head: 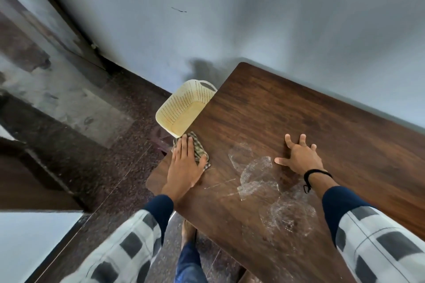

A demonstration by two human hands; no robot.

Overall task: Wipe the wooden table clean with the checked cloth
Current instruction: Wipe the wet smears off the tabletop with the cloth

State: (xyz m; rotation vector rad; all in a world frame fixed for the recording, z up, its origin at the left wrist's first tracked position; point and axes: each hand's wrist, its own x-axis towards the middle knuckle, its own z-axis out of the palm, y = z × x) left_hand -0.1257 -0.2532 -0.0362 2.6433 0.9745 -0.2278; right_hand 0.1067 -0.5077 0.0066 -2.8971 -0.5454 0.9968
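The dark wooden table [287, 108] fills the right half of the view. At its left edge lies the checked cloth [198, 150], bunched up, and my left hand [185, 163] presses flat on it with straight fingers, the thumb against the cloth's right side. My right hand [297, 157] rests on the tabletop to the right, fingers spread and straight, holding nothing. Between and below the hands, pale wet smears [259, 174] mark the wood.
A cream perforated plastic basket [181, 108] stands on the floor against the table's left edge, just beyond the cloth. A grey wall runs along the table's far side. Speckled dark floor [96, 163] lies to the left; my foot shows below the table's near corner.
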